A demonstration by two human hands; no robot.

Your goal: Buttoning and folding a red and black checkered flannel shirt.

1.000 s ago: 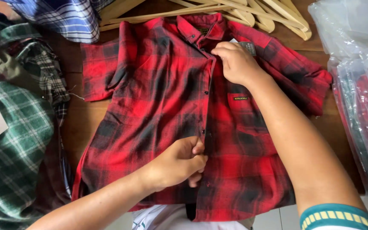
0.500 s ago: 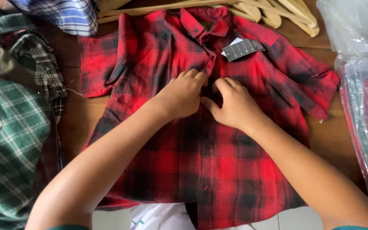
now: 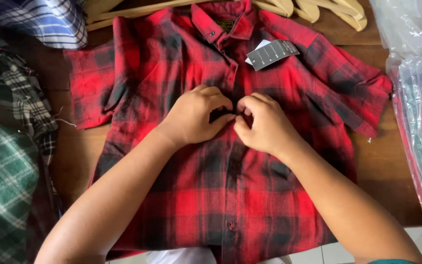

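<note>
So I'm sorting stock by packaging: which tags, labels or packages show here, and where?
Dark grey rectangular hang tag: on the red-and-black plaid shirt, just below the collar, tilted.
Small dark woven neck label: inside the collar.
Clear plastic garment bags: stacked along the right edge, folded shirts inside.

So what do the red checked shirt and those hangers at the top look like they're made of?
Red checked shirt: soft woven cloth, perhaps flannel; matte, creasing gently. Hangers: pale wood, smooth, apparently unpainted, with faint grain. Both hands pinch the shirt's front.
</note>
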